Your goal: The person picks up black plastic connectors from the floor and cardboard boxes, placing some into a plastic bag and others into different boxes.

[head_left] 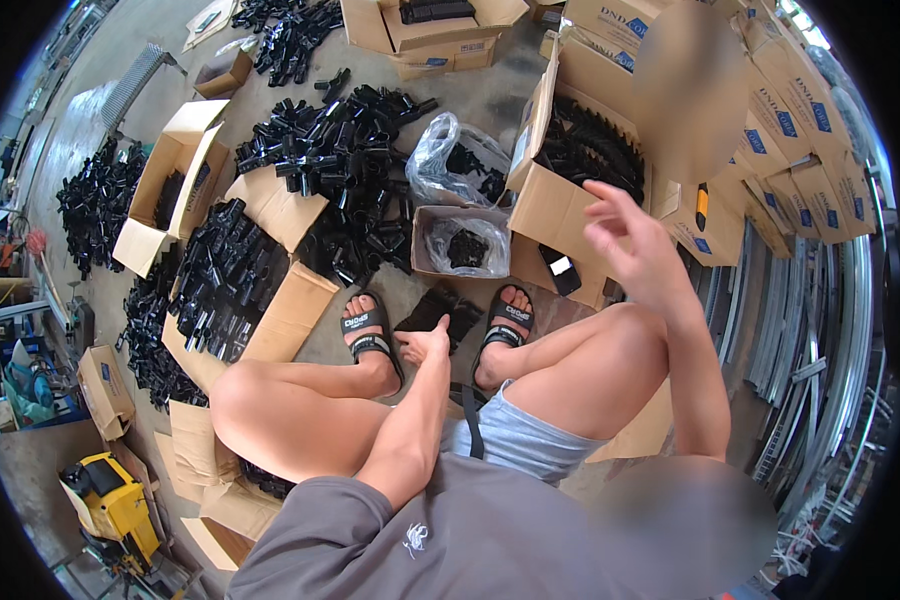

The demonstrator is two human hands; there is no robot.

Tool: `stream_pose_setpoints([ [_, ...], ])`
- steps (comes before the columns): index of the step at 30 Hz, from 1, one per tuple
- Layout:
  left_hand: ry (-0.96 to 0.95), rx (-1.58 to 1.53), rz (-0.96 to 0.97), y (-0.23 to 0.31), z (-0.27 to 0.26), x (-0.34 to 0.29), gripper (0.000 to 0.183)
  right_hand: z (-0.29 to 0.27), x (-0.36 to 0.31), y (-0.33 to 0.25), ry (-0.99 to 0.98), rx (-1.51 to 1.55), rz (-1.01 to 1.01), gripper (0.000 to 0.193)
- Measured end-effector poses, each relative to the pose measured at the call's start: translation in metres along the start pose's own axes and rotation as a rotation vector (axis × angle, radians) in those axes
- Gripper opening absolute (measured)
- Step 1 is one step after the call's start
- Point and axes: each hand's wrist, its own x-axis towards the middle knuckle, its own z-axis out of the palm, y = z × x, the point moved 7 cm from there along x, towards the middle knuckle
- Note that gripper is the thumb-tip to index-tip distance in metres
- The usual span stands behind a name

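- The left hand [425,345] is reaching down between the knees, loosely curled with the thumb out. It is touching, or nearly touching, a small bunch of black plastic pieces [440,305] on the floor; I cannot tell if it is really gripping one.
- The right hand [630,235] is lifted in the air above the right knee. Its fingers are spread and relaxed, and it is holding nothing.
- The black plastic pieces are lying on the concrete floor [490,100] between the two feet, which are wearing black sandals [370,335].
- Just beyond these pieces a small open cardboard box [460,245] is standing, with a clear plastic bag and some black parts inside.
- A second clear plastic bag [450,160] with black parts is lying right behind this small box.
- To the right of it a bigger open carton [560,190] is standing, full of black curved parts, and the right hand is hovering just in front of it.
- To the left of the feet a flattened carton [280,310] is carrying many black pipe fittings [220,280].
- A large heap of black fittings [340,150] is covering the floor farther from the person.
- Stacked cartons [810,150] are standing at the far right, with long metal profiles [790,320] lying beside them.
- A yellow machine [115,505] is standing at the near left.
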Motion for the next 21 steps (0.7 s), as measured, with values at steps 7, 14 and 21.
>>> stream_pose_setpoints([
  [7, -0.184, -0.266, -0.094, -0.049, 0.025, 0.047, 0.084, 0.035, -0.021, -0.016, -0.049, 0.306, 0.039, 0.049],
  [14, -0.267, -0.242, -0.040, -0.035, 0.011, 0.035, 0.064, 0.050, -0.019, 0.002, -0.192, 0.123, 0.142, 0.047],
  [21, -0.351, -0.237, 0.033, -0.033, 0.031, 0.046, 0.061, 0.056, -0.018, -0.004, -0.277, 0.074, 0.129, 0.047],
])
